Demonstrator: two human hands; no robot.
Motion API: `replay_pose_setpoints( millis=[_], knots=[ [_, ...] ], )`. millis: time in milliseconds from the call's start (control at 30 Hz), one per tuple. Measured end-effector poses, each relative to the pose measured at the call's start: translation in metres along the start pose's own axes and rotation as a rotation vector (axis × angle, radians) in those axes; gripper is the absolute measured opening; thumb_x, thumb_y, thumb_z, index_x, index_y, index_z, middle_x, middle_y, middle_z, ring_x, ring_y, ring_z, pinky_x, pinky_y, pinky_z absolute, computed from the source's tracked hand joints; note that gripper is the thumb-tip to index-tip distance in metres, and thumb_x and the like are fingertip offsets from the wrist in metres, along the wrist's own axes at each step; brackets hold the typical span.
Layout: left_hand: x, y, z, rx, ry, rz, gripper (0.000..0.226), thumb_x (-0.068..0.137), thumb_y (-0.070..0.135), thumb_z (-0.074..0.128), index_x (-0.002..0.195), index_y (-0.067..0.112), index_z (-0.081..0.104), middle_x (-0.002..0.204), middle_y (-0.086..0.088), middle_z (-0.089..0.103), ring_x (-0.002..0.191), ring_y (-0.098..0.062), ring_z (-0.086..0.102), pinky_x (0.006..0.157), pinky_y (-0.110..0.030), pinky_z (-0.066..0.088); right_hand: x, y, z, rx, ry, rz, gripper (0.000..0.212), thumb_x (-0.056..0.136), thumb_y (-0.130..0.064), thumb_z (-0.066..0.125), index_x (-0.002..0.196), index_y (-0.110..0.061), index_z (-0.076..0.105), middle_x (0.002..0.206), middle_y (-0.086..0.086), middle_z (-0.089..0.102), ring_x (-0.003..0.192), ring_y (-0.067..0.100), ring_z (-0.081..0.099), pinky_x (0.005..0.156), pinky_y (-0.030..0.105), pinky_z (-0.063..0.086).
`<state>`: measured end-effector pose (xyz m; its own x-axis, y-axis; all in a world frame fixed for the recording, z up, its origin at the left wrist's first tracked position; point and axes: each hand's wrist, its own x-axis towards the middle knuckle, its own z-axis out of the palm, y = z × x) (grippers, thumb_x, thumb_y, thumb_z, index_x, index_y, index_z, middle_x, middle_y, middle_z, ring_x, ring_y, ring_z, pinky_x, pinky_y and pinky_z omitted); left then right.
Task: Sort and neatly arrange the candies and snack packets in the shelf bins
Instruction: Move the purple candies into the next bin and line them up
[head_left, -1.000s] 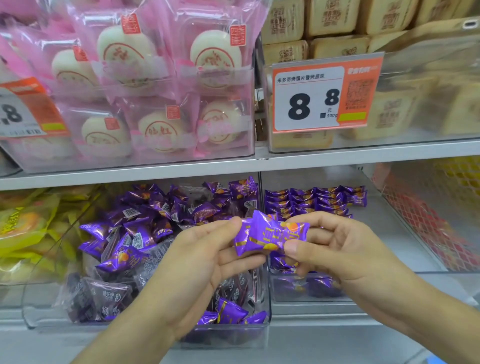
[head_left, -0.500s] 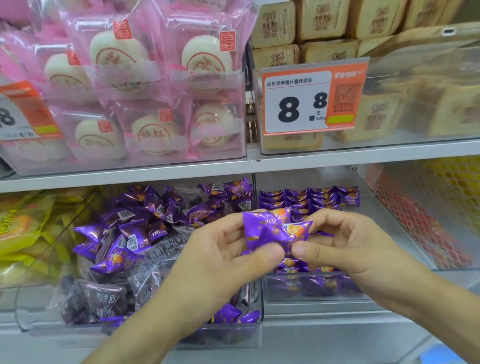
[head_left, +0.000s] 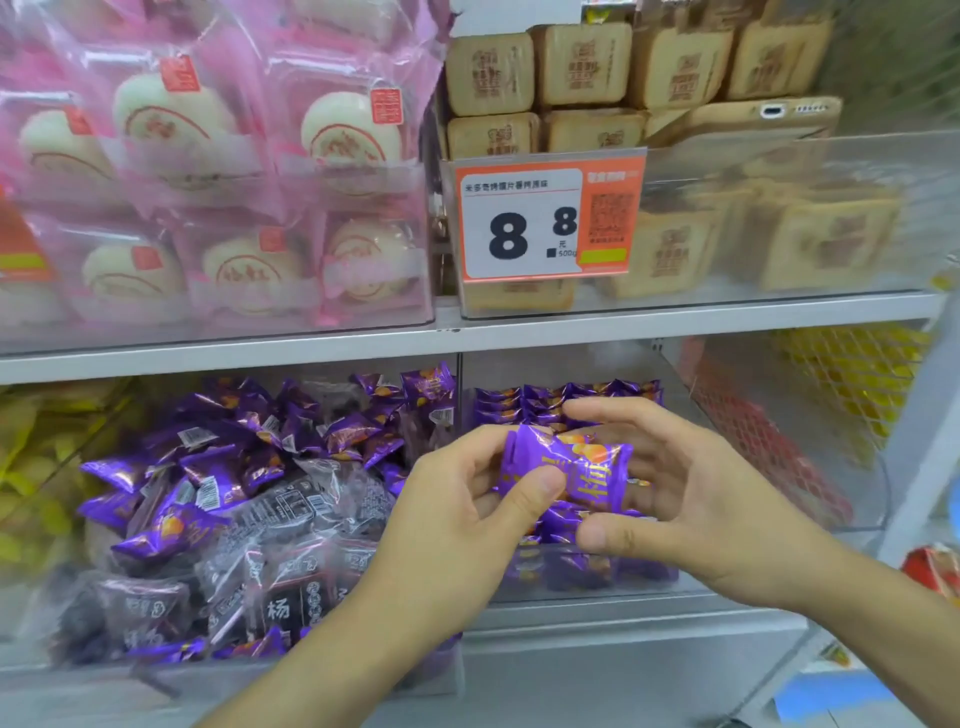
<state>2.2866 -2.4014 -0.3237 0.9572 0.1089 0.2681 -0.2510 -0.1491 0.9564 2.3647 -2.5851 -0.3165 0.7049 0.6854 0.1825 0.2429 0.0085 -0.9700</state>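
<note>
Two hands held a candy before the lower shelf bins.

The clear plastic bin (head_left: 363, 670) on the left held a loose heap of purple and dark packets; the right clear bin (head_left: 582, 584) held neat purple rows. The left hand (head_left: 457, 525) pinched the shiny purple foil candy packet (head_left: 571, 473) by thumb and fingers; the right hand (head_left: 691, 499) cupped loosely behind it, fingers half spread.

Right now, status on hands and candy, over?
Left hand pinches purple candy packet; right hand cupped behind it, grip unclear. Packet above the neat right bin. Nothing in the way.
</note>
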Motion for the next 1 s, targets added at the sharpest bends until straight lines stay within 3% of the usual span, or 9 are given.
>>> replay_pose_setpoints(
  millis=[200,400,500,633,767,867,1000],
  knots=[
    [0.012,-0.010,0.025,0.149,0.033,-0.043,0.016,0.091,0.020,0.067,0.105,0.026,0.071,0.112,0.002,0.068,0.090,-0.008,0.069,0.074,-0.019,0.054,-0.001,0.002,-0.025,-0.160,0.032,0.036,0.047,0.068,-0.020,0.083,0.113,-0.019,0.068,0.104,-0.002,0.074,0.092,0.017,0.071,0.085,0.046,0.058],
    [0.026,-0.021,0.050,0.256,0.065,-0.025,0.013,0.085,0.034,0.070,0.093,0.044,0.072,0.102,0.009,0.071,0.080,-0.018,0.070,0.078,-0.042,0.057,-0.006,0.015,-0.050,-0.095,0.030,0.105,0.045,0.072,-0.016,0.081,0.114,-0.012,0.063,0.102,0.003,0.072,0.085,0.013,0.066,0.076,0.025,0.054],
    [0.032,-0.027,0.060,0.297,0.058,-0.015,0.015,0.088,0.034,0.071,0.100,0.042,0.072,0.104,0.012,0.068,0.086,-0.013,0.067,0.080,-0.037,0.057,-0.006,0.019,-0.063,-0.116,0.036,0.113,0.040,0.075,-0.013,0.079,0.112,-0.009,0.063,0.102,0.008,0.071,0.088,0.015,0.066,0.081,0.026,0.054],
    [0.039,-0.037,0.061,0.419,0.047,-0.082,0.046,0.079,0.046,0.074,0.119,0.028,0.063,0.100,0.011,0.064,0.091,-0.006,0.062,0.080,-0.024,0.052,0.005,0.017,-0.091,-0.196,0.152,0.049,0.041,0.071,-0.015,0.080,0.108,-0.013,0.064,0.103,0.003,0.070,0.089,0.010,0.064,0.085,0.023,0.053],
    [0.035,-0.047,0.056,0.688,-0.092,-0.129,0.027,0.076,0.041,0.080,0.094,0.028,0.065,0.085,0.011,0.065,0.077,-0.003,0.058,0.074,-0.021,0.049,0.046,0.040,-0.125,-0.426,0.309,0.155,0.044,0.080,-0.005,0.078,0.120,-0.006,0.060,0.099,-0.002,0.065,0.072,-0.009,0.061,0.070,0.006,0.046],
    [0.033,-0.051,0.053,0.627,-0.142,-0.177,0.018,0.077,0.038,0.081,0.075,0.024,0.069,0.067,0.007,0.070,0.057,0.001,0.057,0.061,-0.017,0.049,0.074,0.074,-0.142,-0.583,0.290,0.390,0.048,0.082,-0.012,0.079,0.126,-0.005,0.061,0.101,0.002,0.066,0.074,0.001,0.059,0.068,0.014,0.047],
    [0.031,-0.054,0.049,0.625,-0.168,-0.154,0.021,0.073,0.039,0.084,0.070,0.024,0.070,0.064,0.008,0.067,0.060,0.000,0.056,0.062,-0.018,0.049,0.088,0.096,-0.138,-0.610,0.267,0.583,0.048,0.083,-0.021,0.078,0.127,-0.014,0.060,0.103,0.001,0.063,0.087,0.012,0.059,0.081,0.027,0.047]
  ],
)
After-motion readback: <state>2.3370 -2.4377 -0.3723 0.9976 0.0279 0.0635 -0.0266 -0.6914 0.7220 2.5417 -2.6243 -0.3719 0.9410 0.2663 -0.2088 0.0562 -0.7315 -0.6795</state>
